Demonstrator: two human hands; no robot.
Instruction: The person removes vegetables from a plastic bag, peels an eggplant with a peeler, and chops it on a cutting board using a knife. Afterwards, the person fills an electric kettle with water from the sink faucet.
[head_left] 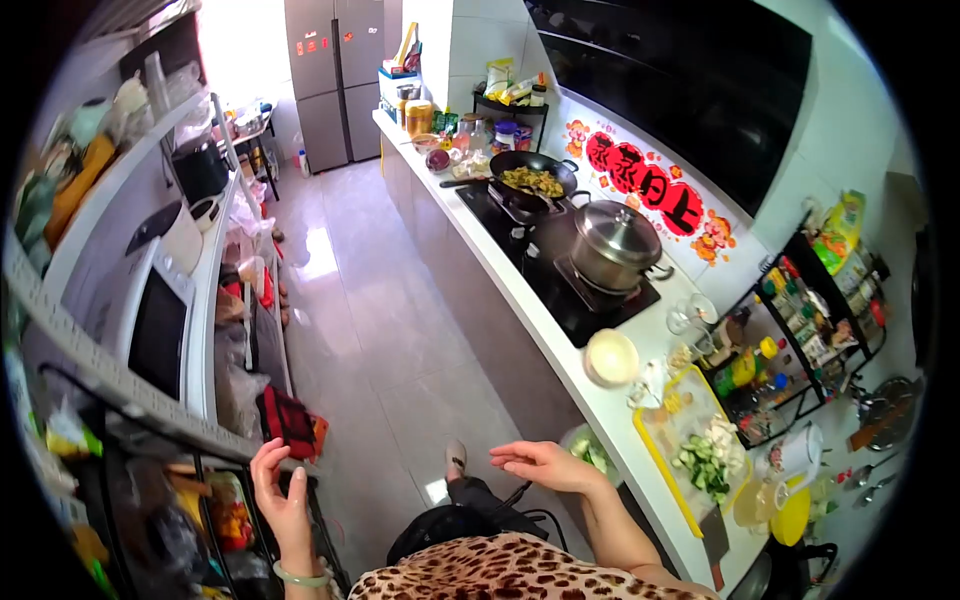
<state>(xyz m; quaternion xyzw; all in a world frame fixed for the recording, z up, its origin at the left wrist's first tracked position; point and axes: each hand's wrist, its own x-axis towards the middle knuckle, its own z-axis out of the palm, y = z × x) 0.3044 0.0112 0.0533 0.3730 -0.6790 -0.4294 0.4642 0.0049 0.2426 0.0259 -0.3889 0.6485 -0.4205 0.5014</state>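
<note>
My left hand (280, 490) is raised at the lower left beside the shelving, fingers apart and empty, with a bangle on the wrist. At the lower centre my right hand (540, 466) hovers over the floor near the counter edge, fingers stretched out, holding nothing. To its right on the counter lies a yellow-rimmed cutting board (656, 462) with chopped green vegetables (706, 468) and white pieces (724, 434). A pale round bowl (611, 358) stands near the board. Farther along, a lidded steel pot (612, 250) and a black wok (556, 166) with food sit on the stove (548, 290).
A grey tiled floor (370, 310) runs between the counter (510, 330) and the left shelves, which hold a microwave (160, 320). A red bag (286, 422) sits low by them. A fridge (325, 100) stands at the far end; a spice rack (800, 330) is at right.
</note>
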